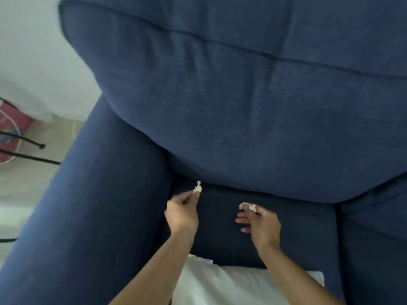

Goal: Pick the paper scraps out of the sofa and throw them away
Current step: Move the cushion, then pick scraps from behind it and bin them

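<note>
Paper scraps: one (197, 187) pinched in the left hand (181, 213) at the sofa (242, 119) seat crease, another (248, 206) pinched by the right hand (261, 225), spare fingers spread, likely gathered for binning; white pillow (231, 285) nearer the seat's front

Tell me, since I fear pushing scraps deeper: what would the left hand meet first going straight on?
Probably the crease under the back cushion, just beyond the scrap pinched in the left hand; depth is unclear.
</note>
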Motion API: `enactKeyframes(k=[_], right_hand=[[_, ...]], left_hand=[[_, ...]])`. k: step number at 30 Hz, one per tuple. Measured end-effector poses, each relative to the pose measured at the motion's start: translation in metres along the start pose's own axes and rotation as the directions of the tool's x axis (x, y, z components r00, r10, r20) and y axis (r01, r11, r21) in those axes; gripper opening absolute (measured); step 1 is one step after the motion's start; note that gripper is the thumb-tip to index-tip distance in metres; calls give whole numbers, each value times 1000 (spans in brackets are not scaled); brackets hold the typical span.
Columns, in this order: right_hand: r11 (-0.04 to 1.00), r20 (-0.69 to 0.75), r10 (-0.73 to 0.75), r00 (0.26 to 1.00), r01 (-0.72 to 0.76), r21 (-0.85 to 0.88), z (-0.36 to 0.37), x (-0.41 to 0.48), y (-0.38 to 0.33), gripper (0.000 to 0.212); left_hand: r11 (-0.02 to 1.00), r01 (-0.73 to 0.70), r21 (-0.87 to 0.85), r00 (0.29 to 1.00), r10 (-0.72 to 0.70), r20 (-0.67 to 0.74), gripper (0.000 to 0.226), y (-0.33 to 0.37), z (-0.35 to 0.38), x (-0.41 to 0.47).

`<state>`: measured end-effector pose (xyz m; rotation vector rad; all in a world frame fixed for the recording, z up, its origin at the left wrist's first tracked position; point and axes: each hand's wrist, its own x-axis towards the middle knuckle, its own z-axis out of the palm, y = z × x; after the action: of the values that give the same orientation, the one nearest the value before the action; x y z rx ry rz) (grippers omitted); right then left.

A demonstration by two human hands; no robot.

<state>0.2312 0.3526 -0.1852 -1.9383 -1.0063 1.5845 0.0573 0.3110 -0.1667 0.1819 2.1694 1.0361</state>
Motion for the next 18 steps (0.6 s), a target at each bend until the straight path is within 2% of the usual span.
enactKeyframes(k=[4, 8, 14, 18], right_hand=[[992, 70, -121, 990, 124, -33, 22, -46, -29, 17], [933, 236, -286, 929, 326, -151, 82, -119, -57, 22], [829, 469, -353, 810, 503, -244, 189, -254, -55, 17], [687, 602, -362, 711, 640, -343, 251, -336, -28, 15]], left_hand=[[987, -159, 40, 986, 160, -35, 18, 32, -89, -23], [971, -237, 13, 967, 238, -94, 23, 28, -193, -48], [984, -169, -59, 956, 149, -251, 23, -57, -359, -77], [993, -58, -101, 931, 17, -364, 12, -142, -454, -90]])
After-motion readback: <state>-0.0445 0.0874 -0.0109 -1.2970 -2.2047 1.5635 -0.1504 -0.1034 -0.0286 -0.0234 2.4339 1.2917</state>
